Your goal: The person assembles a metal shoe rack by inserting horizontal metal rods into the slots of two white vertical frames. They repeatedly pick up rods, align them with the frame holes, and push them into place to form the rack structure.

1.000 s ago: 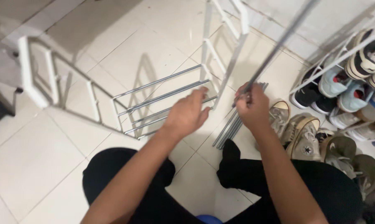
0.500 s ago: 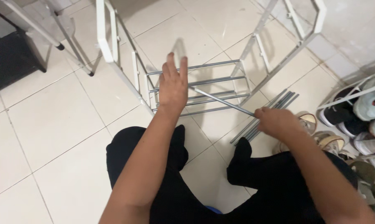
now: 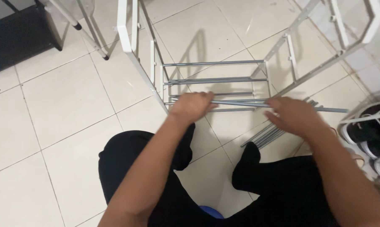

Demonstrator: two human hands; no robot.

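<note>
A long grey metal rod (image 3: 240, 103) lies level across the lower part of a half-built shoe rack. My left hand (image 3: 192, 107) grips its left end beside the rack's white left side frame (image 3: 133, 46). My right hand (image 3: 293, 115) rests on the rod further right, near the white right side frame (image 3: 324, 50). Several grey rods (image 3: 215, 80) span the two frames behind it.
A bundle of loose grey rods (image 3: 263, 134) lies on the white tiled floor by my right knee. A second white rack with shoes (image 3: 368, 130) stands at the right edge. A black cabinet (image 3: 17, 35) and white legs are at top left.
The rod has swung from slanted to level across the rack. My left hand came down from open above the rack and closed on its left end. The view shifted forward.
</note>
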